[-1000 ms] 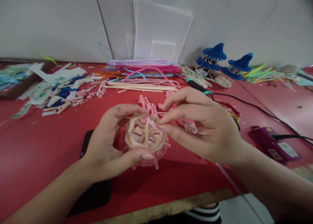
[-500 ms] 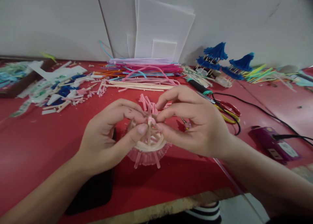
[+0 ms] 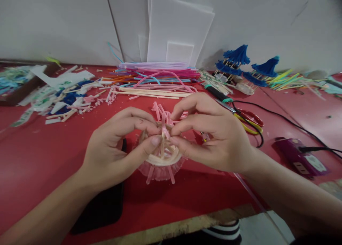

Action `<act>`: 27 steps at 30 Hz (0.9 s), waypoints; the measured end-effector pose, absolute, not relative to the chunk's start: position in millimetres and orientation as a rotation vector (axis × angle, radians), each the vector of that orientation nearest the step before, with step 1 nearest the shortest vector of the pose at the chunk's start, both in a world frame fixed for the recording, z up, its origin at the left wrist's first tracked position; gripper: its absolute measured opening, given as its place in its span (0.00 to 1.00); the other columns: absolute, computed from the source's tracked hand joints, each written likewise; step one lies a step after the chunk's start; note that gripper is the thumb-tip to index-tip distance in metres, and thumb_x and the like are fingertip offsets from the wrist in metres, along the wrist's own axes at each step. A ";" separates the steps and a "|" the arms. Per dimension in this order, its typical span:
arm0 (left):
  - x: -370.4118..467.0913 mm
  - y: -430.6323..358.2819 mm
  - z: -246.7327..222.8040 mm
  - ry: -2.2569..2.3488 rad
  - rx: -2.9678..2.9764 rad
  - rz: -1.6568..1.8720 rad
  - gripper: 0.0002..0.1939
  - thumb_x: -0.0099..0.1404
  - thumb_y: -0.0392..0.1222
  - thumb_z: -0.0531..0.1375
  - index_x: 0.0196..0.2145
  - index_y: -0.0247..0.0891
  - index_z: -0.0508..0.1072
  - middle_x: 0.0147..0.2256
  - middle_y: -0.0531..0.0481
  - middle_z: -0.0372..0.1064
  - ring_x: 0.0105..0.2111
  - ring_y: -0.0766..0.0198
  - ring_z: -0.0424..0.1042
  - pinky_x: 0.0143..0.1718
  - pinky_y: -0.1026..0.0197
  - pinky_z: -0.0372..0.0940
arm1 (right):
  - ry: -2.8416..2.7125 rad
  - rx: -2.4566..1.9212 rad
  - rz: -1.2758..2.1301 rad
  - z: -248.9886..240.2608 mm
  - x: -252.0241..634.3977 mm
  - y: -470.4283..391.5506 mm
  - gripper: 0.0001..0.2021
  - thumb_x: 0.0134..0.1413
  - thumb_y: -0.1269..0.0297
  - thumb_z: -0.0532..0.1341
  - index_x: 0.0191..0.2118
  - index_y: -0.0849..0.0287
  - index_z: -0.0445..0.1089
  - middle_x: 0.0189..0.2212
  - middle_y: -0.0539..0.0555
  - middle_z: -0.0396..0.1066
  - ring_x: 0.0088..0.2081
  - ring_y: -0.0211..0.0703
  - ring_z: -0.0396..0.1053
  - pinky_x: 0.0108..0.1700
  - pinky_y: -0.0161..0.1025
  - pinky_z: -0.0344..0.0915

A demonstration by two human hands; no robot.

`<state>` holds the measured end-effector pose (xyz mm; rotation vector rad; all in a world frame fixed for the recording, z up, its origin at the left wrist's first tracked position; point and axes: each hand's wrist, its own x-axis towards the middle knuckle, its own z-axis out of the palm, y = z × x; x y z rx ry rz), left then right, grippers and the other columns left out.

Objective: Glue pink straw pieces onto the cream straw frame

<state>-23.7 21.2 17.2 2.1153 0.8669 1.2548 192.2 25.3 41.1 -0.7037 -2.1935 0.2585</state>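
A small round model (image 3: 164, 161) with a cream ring and a frilly pink rim stands on the red table (image 3: 160, 198). Thin sticks rise from its ring to a peak, where pink strips (image 3: 165, 128) are attached. My left hand (image 3: 120, 145) pinches the peak from the left with thumb and index finger. From the right, my right hand (image 3: 211, 131) has its thumb and fingers closed on the pink strips at the same peak. The fingertips hide part of the strips. Behind the peak lie short pink pieces (image 3: 158, 111).
Coloured strips (image 3: 160, 73) and white sheets (image 3: 179, 27) are at the back. Scraps (image 3: 66, 98) lie left, a black phone-like object (image 3: 101, 213) near the left forearm. Pliers (image 3: 248, 122), a purple box (image 3: 301, 157) with a cable, and blue-roofed models (image 3: 235, 59) are on the right.
The pink strips at the peak sit slightly differently between the fingertips, with more pink showing. Both hands have stayed nearly in place.
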 end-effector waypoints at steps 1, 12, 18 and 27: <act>-23.9 21.1 17.2 0.869 2.115 1.254 0.09 0.62 0.30 0.64 0.38 0.43 0.78 0.38 0.52 0.73 0.38 0.63 0.74 0.41 0.60 0.69 | -2.191 -0.703 0.257 40.6 192.0 25.3 0.05 0.58 0.69 0.64 0.31 0.59 0.73 0.36 0.54 0.72 0.41 0.38 0.70 0.45 0.41 0.69; -24.6 19.7 18.0 0.873 2.133 1.246 0.09 0.62 0.29 0.63 0.37 0.43 0.77 0.37 0.51 0.74 0.39 0.62 0.75 0.42 0.59 0.70 | -2.192 -0.706 0.247 41.5 190.4 25.7 0.05 0.58 0.69 0.63 0.31 0.59 0.73 0.35 0.54 0.72 0.39 0.38 0.70 0.42 0.40 0.69; -23.4 21.6 17.0 0.840 2.128 1.265 0.08 0.62 0.31 0.64 0.37 0.42 0.78 0.37 0.50 0.74 0.38 0.61 0.75 0.41 0.58 0.70 | -2.187 -0.701 0.256 40.2 190.9 26.5 0.04 0.58 0.68 0.64 0.32 0.59 0.73 0.36 0.53 0.72 0.40 0.38 0.70 0.42 0.41 0.69; -24.5 22.5 13.8 0.821 2.134 1.276 0.07 0.63 0.32 0.64 0.38 0.42 0.76 0.37 0.51 0.73 0.39 0.63 0.74 0.42 0.59 0.69 | -2.180 -0.696 0.291 39.9 190.1 26.1 0.03 0.58 0.68 0.64 0.33 0.59 0.75 0.37 0.54 0.73 0.41 0.40 0.71 0.43 0.41 0.70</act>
